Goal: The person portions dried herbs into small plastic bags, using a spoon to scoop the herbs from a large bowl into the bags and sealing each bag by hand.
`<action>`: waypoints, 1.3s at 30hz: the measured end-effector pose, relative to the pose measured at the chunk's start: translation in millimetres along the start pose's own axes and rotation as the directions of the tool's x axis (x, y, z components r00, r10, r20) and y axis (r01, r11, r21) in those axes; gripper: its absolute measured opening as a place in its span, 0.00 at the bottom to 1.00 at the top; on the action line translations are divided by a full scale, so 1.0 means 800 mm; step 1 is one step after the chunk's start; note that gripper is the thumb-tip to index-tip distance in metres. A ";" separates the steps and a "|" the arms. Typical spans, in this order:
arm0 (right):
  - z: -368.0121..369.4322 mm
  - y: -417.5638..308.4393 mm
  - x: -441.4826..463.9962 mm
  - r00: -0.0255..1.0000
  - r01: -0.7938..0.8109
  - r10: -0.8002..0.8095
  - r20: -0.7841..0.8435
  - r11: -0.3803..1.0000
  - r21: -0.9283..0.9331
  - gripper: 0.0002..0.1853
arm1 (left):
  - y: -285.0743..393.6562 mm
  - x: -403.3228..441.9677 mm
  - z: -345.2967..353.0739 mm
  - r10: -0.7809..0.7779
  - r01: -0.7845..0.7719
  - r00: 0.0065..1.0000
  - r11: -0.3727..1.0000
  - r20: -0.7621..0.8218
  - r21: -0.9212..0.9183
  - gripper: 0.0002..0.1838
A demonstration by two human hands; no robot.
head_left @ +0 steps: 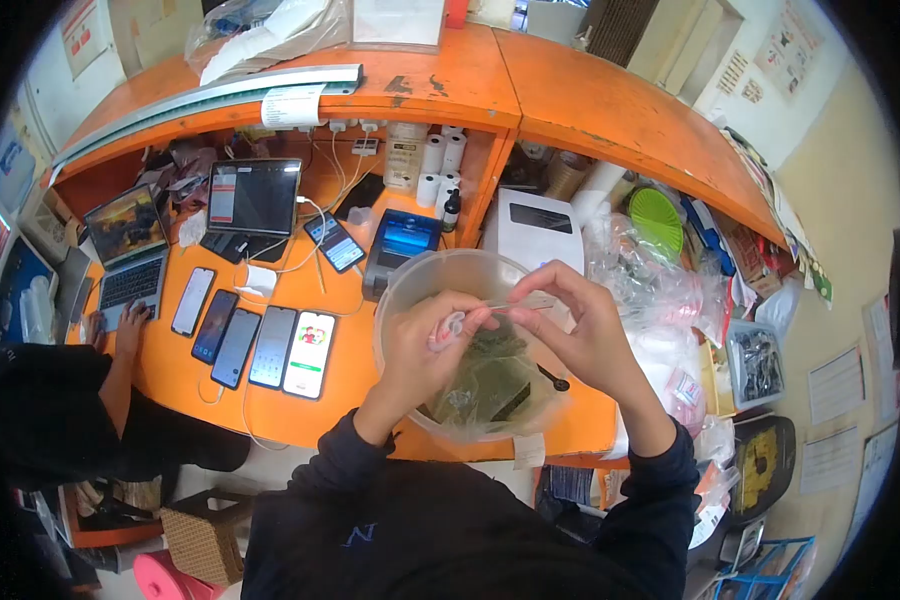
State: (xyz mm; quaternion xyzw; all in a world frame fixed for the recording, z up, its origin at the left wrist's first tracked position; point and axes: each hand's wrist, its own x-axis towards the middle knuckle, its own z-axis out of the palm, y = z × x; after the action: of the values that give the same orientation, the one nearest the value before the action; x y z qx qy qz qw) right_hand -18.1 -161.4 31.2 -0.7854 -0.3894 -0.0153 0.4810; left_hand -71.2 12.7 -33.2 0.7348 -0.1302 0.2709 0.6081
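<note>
My left hand point(432, 342) is closed around a small white and red item point(447, 330), with its thumb and forefinger at a thin clear strip. My right hand point(570, 312) pinches the strip's other side, a little right of my left fingertips. What the strip belongs to is too small to tell. Both hands are above a large translucent round tub point(395, 300). Inside the tub lie clear plastic bags point(480, 385) with greenish contents, and a black round-ended object point(553, 379) shows near its right side.
Several phones point(269, 347) lie left of the tub on the orange desk point(180, 375). A co-worker's hands point(120, 330) are at a laptop point(130, 270). Behind stand a tablet point(254, 197), a dark printer point(402, 245) and a white box-shaped device point(535, 228). Plastic bags point(660, 290) pile up at right.
</note>
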 end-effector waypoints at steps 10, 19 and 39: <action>0.008 -0.008 -0.019 0.991 0.112 -0.112 -0.079 0.994 -0.011 0.13 | 0.006 -0.012 0.011 0.288 -0.264 0.956 0.926 -0.053 0.271 0.05; -0.067 0.046 -0.040 0.935 0.081 -0.078 -0.345 0.997 -0.004 0.13 | 0.001 -0.001 0.020 -0.292 0.257 0.953 0.918 -0.076 -0.302 0.11; 0.056 0.019 0.026 0.966 -0.196 0.177 0.187 0.977 0.088 0.11 | -0.016 -0.003 0.014 -0.510 0.106 0.836 0.511 -0.201 -0.853 0.12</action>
State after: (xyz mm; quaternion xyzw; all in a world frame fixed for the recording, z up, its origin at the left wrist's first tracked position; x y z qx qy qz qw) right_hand -9.4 -117.8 3.8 -0.7903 -0.3552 0.1210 0.4844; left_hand -63.5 4.5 -46.3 0.3028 0.0342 0.2181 0.9271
